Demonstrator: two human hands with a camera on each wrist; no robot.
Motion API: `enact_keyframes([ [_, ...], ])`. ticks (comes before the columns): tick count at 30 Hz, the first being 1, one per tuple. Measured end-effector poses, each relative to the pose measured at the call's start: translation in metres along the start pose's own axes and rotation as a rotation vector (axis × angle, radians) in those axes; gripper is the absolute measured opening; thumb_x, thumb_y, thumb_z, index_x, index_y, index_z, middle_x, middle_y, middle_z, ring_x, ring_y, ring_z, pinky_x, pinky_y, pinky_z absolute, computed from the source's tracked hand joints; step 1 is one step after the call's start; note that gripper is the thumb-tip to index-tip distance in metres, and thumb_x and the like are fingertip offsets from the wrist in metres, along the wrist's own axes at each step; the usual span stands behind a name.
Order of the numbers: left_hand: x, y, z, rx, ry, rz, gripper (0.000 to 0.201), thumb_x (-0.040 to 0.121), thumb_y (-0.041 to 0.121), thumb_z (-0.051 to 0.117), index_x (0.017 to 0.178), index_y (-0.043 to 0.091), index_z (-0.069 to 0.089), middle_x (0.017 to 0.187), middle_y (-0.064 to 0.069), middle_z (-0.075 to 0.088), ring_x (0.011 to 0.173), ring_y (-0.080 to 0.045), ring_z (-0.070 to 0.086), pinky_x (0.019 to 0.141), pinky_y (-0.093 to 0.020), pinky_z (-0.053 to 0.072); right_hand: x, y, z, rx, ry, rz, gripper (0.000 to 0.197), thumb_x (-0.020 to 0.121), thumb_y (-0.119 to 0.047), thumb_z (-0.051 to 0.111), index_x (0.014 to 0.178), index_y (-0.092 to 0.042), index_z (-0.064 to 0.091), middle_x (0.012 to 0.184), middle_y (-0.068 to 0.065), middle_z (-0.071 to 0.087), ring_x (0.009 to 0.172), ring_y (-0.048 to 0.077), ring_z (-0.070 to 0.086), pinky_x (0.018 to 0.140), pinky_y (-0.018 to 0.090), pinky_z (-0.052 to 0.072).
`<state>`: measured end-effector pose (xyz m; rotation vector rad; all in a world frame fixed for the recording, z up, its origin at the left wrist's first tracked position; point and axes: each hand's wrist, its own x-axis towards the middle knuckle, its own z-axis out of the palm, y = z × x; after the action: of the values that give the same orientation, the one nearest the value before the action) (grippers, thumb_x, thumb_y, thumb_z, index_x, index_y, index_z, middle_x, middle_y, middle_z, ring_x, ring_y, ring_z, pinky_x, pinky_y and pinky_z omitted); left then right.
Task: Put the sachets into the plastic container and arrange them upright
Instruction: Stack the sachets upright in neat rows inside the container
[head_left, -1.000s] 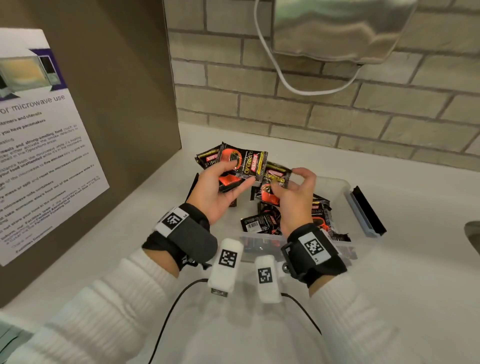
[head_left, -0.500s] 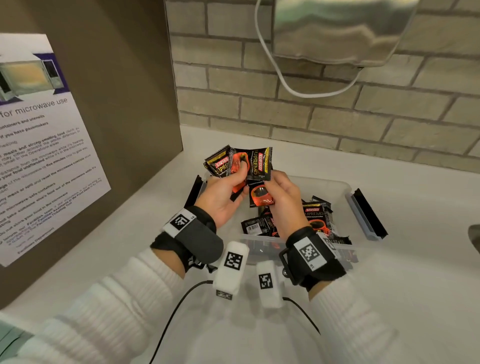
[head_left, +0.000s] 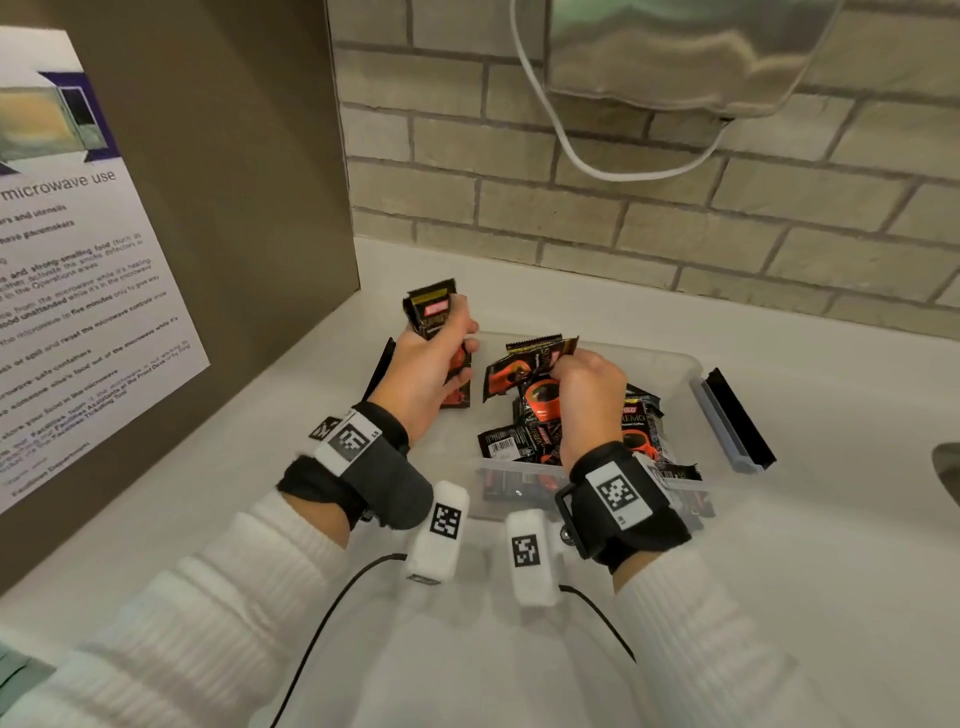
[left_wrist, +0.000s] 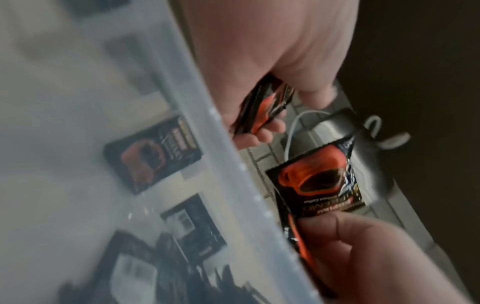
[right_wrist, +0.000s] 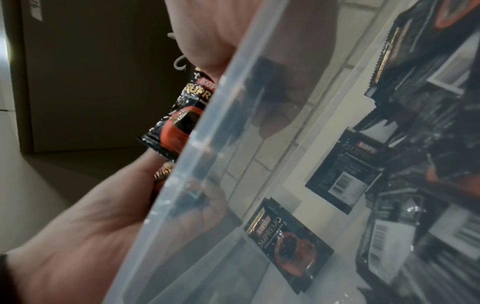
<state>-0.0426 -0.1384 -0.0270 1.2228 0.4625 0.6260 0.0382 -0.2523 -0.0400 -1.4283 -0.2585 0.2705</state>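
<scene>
Since the earlier frame your hands are separating: your left hand is now gripping a squared-up stack of sachets upright over the plastic container's left end. Your right hand is pinching another sachet above the loose pile still lying flat inside. Sorting's only partway.

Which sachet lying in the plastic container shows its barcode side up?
The sachet at the near-left edge of the pile in the plastic container, left of the right hand: its white barcode panel faces up, while neighbours show orange cups.
</scene>
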Motion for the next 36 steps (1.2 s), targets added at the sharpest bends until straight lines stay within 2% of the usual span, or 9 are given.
enact_keyframes([
  [4, 0.003, 0.003, 0.0, 0.489, -0.17, 0.159, 0.037, 0.077, 0.035, 0.073, 0.109, 0.02, 0.061, 0.097, 0.006, 0.067, 0.097, -0.012, 0.063, 0.087, -0.027, 0.049, 0.003, 0.004, 0.004, -0.092, 0.012, -0.023, 0.028, 0.083, 0.002, 0.045, 0.058, -0.008, 0.046, 0.063, 0.012, 0.042, 0.062, 0.023, 0.043, 0.052, 0.025, 0.041],
  [6, 0.005, 0.004, 0.001, 0.599, -0.154, 0.157, 0.041, 0.074, 0.029, 0.077, 0.11, 0.016, 0.063, 0.101, 0.002, 0.069, 0.097, -0.013, 0.065, 0.088, -0.032, 0.052, 0.002, 0.003, 0.004, -0.09, -0.001, -0.02, 0.025, 0.085, 0.002, 0.046, 0.064, -0.009, 0.055, 0.066, 0.011, 0.051, 0.063, 0.024, 0.049, 0.057, 0.03, 0.044],
  [11, 0.003, 0.0, -0.001, 0.279, -0.083, -0.004, 0.033, 0.08, 0.007, 0.07, 0.111, 0.007, 0.061, 0.104, -0.011, 0.07, 0.094, -0.024, 0.068, 0.079, -0.037, 0.056, 0.001, 0.005, 0.004, 0.012, -0.026, -0.051, 0.032, 0.086, 0.007, 0.049, 0.104, -0.018, 0.058, 0.104, 0.005, 0.061, 0.09, 0.017, 0.062, 0.074, 0.027, 0.054],
  [16, 0.008, -0.015, 0.003, 0.138, 0.033, -0.092, 0.034, 0.081, 0.01, 0.07, 0.112, 0.009, 0.058, 0.105, -0.008, 0.069, 0.096, -0.02, 0.066, 0.081, -0.035, 0.053, 0.005, 0.008, 0.002, 0.215, -0.06, 0.017, 0.052, 0.085, 0.012, 0.053, 0.126, -0.017, 0.041, 0.105, 0.01, 0.056, 0.094, 0.021, 0.06, 0.084, 0.037, 0.051],
  [19, 0.008, -0.02, 0.009, 0.192, 0.064, -0.057, 0.015, 0.084, 0.011, 0.068, 0.096, 0.017, 0.062, 0.092, 0.001, 0.069, 0.09, -0.016, 0.065, 0.08, -0.031, 0.052, 0.002, 0.006, 0.001, 0.207, -0.143, 0.038, 0.027, 0.088, 0.009, 0.05, 0.107, -0.006, 0.06, 0.096, 0.01, 0.064, 0.086, 0.02, 0.064, 0.08, 0.032, 0.055],
  [21, 0.007, -0.021, 0.011, 0.214, 0.078, -0.026, 0.022, 0.083, 0.011, 0.068, 0.104, 0.014, 0.062, 0.095, 0.001, 0.069, 0.091, -0.015, 0.065, 0.079, -0.029, 0.052, 0.001, 0.006, 0.002, 0.153, -0.179, 0.034, 0.022, 0.09, 0.006, 0.048, 0.098, -0.005, 0.065, 0.094, 0.011, 0.068, 0.084, 0.02, 0.065, 0.082, 0.034, 0.055],
  [29, 0.006, -0.019, 0.013, 0.239, 0.105, 0.077, 0.036, 0.081, 0.005, 0.069, 0.111, 0.012, 0.052, 0.099, -0.004, 0.062, 0.099, -0.019, 0.063, 0.087, -0.036, 0.053, 0.001, 0.005, 0.004, 0.237, -0.294, 0.093, 0.022, 0.097, -0.014, 0.047, 0.108, -0.003, 0.063, 0.107, 0.017, 0.068, 0.1, 0.027, 0.066, 0.092, 0.041, 0.053],
  [32, 0.005, -0.021, 0.012, 0.271, 0.085, 0.075, 0.034, 0.08, 0.007, 0.071, 0.109, 0.011, 0.054, 0.093, -0.007, 0.062, 0.096, -0.022, 0.063, 0.086, -0.038, 0.053, 0.001, 0.007, 0.005, 0.147, -0.287, 0.055, 0.018, 0.092, -0.004, 0.053, 0.106, -0.004, 0.062, 0.107, 0.018, 0.068, 0.101, 0.031, 0.066, 0.09, 0.043, 0.053],
  [36, 0.002, -0.019, 0.008, 0.195, 0.041, -0.052, 0.029, 0.088, 0.027, 0.061, 0.11, 0.009, 0.058, 0.093, -0.009, 0.062, 0.078, -0.019, 0.062, 0.058, -0.025, 0.05, 0.004, 0.01, 0.002, 0.139, -0.193, 0.047, 0.021, 0.09, 0.004, 0.049, 0.101, -0.008, 0.062, 0.102, 0.015, 0.069, 0.096, 0.03, 0.066, 0.088, 0.042, 0.053],
])
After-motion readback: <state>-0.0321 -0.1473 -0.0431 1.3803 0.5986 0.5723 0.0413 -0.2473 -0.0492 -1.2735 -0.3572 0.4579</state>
